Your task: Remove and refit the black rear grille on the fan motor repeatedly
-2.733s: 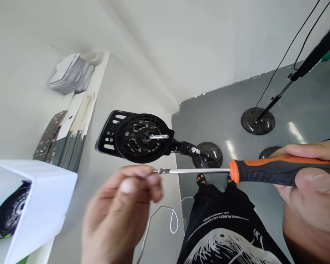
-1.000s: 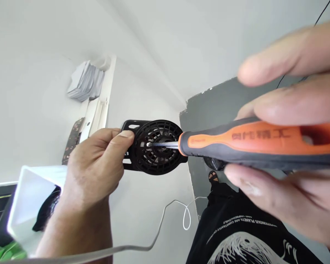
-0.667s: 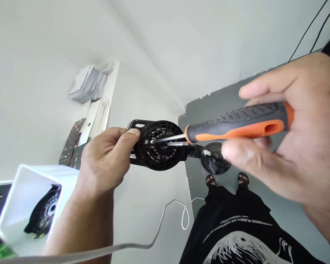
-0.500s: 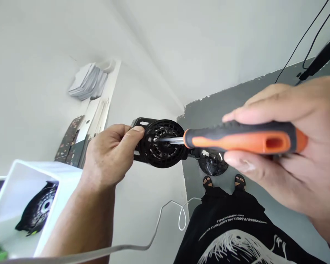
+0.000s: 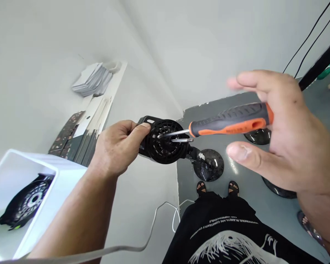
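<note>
My left hand grips a black fan motor housing by its left edge, thumb on top. From its round slotted face sticks a metal shaft. An orange and black screwdriver points left, its tip among the slots beside the shaft; the screw itself is too small to make out. My right hand is open around the handle, finger and thumb spread apart and off its sides, with the handle's butt end against the palm. Below the housing, a black pole leads to a round glossy base on the floor.
A white bin at the left holds another black slotted part. Stacked papers and boards stand behind it. A pale cable crosses the foreground. More round black bases and another person's foot are on the right.
My right hand has loosened and spread its fingers off the screwdriver handle, which now tilts up to the right. The shaft shows separately below the blade. The view has shifted a little.
</note>
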Demonstrator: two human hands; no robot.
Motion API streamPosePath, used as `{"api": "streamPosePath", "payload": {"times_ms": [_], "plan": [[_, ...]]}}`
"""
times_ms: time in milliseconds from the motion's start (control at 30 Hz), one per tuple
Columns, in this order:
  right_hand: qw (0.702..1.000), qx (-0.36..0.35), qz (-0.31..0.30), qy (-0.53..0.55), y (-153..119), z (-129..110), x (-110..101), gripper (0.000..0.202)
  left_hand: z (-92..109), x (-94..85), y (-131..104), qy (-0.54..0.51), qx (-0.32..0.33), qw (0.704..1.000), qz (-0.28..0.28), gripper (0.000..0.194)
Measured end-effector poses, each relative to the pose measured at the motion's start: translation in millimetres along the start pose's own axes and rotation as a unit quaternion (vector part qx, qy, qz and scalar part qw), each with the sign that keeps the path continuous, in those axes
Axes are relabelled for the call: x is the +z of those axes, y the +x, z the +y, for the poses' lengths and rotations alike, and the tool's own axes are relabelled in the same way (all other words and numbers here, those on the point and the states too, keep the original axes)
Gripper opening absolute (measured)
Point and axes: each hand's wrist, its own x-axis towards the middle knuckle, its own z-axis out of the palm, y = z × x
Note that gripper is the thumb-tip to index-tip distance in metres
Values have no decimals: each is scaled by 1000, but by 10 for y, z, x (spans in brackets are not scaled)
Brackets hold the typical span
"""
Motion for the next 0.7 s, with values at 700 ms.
{"api": "streamPosePath", "payload": {"times_ms": [700], "plan": [[998,-61,14,17,-5,110,-29,27,-48,7,25,-12,15,1000,-6,48]]}}
